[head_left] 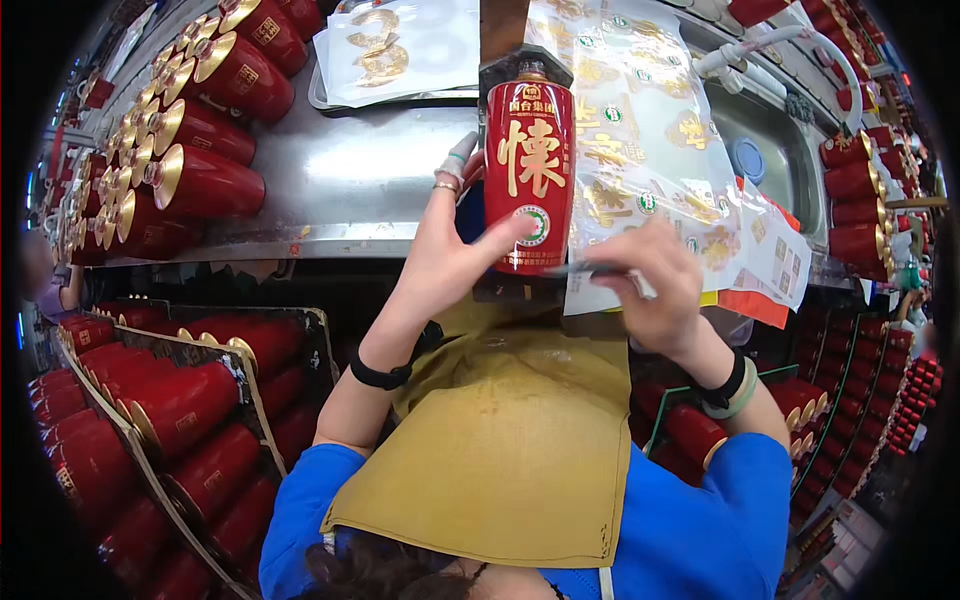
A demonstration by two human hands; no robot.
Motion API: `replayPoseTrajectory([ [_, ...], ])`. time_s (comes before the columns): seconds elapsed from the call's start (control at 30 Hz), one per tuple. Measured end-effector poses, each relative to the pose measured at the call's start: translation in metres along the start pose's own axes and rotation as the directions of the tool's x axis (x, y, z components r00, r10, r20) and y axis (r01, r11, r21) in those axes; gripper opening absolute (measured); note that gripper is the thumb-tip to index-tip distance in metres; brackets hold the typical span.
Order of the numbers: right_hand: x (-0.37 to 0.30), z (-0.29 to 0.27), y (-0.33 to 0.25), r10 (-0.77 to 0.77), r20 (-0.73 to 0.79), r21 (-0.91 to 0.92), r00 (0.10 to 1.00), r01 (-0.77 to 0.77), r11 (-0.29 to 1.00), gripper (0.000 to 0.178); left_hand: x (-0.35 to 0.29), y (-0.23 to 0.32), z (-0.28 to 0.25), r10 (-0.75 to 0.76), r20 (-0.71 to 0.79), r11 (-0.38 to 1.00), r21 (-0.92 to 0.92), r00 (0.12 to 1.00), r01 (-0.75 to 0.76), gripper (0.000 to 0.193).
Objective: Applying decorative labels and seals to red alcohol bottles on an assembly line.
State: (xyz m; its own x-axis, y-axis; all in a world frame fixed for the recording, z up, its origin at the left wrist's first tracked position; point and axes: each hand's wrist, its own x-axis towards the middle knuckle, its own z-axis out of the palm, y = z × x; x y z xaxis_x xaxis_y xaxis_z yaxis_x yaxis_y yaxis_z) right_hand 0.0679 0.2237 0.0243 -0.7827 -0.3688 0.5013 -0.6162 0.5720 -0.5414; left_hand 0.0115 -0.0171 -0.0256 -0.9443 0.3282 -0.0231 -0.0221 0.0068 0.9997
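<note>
A glossy red bottle (528, 180) with gold lettering and a round green-and-white sticker lies in front of me. My left hand (440, 230) grips its left side, thumb pressed across the front near the sticker and fingers along the edge. One fingertip has a white wrap, and another finger a ring. Pinched in my right hand (655, 280) is a thin dark tool (595, 268), its tip at the bottle's lower right edge; its exact kind cannot be made out. Beneath that hand a clear sheet (630, 200) of gold and green stickers covers the bench beside the bottle.
Red gold-ended bottles (205, 130) are stacked on the metal bench (340, 180) at left. More fill crates (200, 440) below. A tray (318, 90) with gold sticker sheets (405, 50) sits at the back. At right are a sink (800, 150), white tap (790, 35) and printed papers (770, 250).
</note>
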Motion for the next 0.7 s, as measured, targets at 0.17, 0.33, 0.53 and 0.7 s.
replayPoseTrajectory([
  [0.17, -0.012, -0.012, 0.005, 0.345, -0.345, 0.194, 0.873, -0.293, 0.936, 0.022, -0.009, 0.017, 0.000, 0.099, 0.140, 0.975, 0.185, 0.985, -0.124, 0.113],
  [0.33, -0.015, -0.006, 0.002, 0.427, -0.404, 0.334, 0.809, -0.304, 0.892, 0.021, -0.003, 0.007, 0.010, 0.028, 0.032, 0.991, 0.126, 0.999, -0.032, 0.115],
  [0.53, -0.024, -0.005, 0.002, 0.480, -0.421, 0.391, 0.769, -0.323, 0.862, 0.021, -0.005, 0.018, 0.014, 0.034, 0.075, 0.985, 0.169, 0.997, -0.046, 0.111],
  [0.7, -0.023, -0.002, 0.003, 0.517, -0.427, 0.417, 0.742, -0.345, 0.841, 0.020, -0.009, 0.029, 0.034, -0.061, 0.044, 0.998, 0.006, 0.997, 0.060, 0.120],
])
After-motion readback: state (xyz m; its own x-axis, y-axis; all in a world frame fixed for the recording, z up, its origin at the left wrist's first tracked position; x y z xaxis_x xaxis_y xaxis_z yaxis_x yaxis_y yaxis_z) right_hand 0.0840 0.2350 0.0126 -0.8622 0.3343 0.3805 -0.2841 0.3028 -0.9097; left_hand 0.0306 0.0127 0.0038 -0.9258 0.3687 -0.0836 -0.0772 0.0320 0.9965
